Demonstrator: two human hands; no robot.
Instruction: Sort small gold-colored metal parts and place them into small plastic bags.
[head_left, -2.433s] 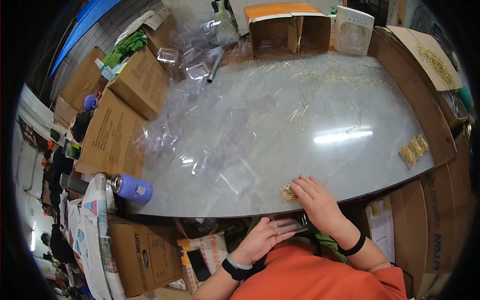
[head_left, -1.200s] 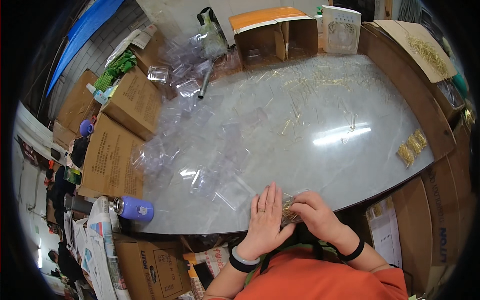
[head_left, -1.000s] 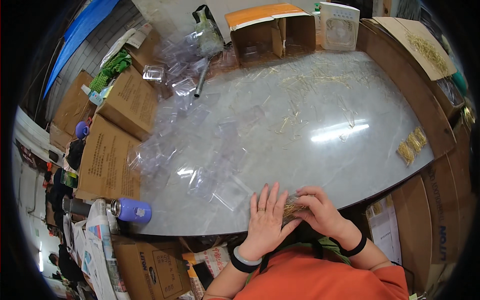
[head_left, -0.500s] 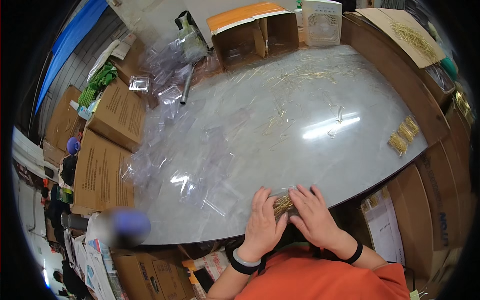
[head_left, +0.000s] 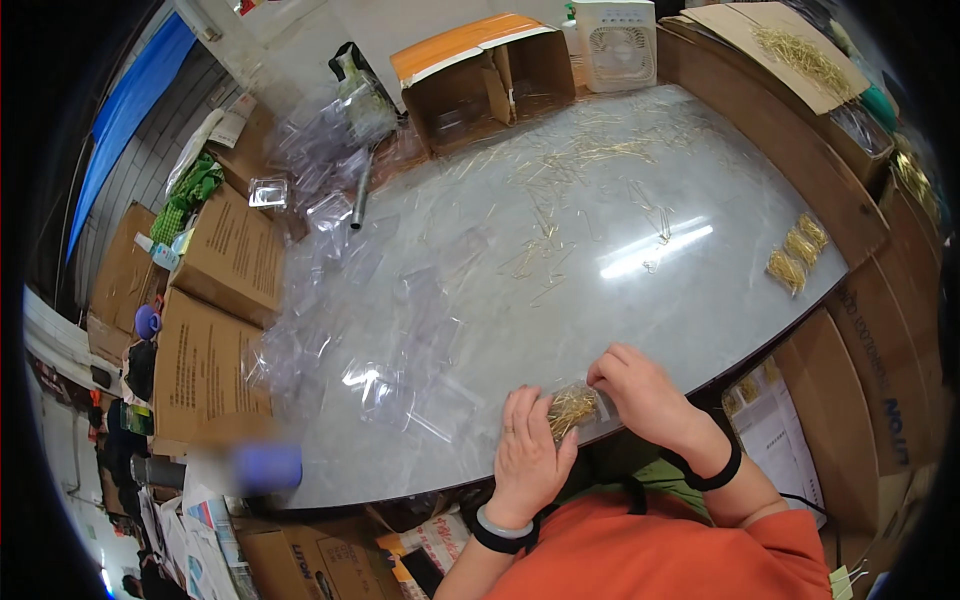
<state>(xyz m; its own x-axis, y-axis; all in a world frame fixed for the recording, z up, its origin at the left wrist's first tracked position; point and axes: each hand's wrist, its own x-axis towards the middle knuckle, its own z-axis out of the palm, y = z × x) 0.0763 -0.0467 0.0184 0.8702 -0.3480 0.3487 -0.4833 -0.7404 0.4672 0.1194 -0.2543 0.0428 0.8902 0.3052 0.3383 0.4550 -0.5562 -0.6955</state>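
Note:
A clear plastic pack of thin gold wire pieces lies at the table's near edge, between my hands. My left hand holds its left end, fingers close together along the side and thumb at the near corner. At the pack's right end, my right hand is closed, its fingertips pinching the clear plastic edge; the exact grip is partly hidden. Loose gold wire pieces lie scattered farther off on the grey table. To the right, several filled packs sit in a row.
Flat clear plastic packs spread over the table's left side. A metal tube, an open divided carton and a white fan stand or lie at the back. Cardboard walls the right edge; boxes line the left.
My right hand has lifted off the top of the pack and moved to its right end, uncovering more of the gold wire. My left hand stays at the left end.

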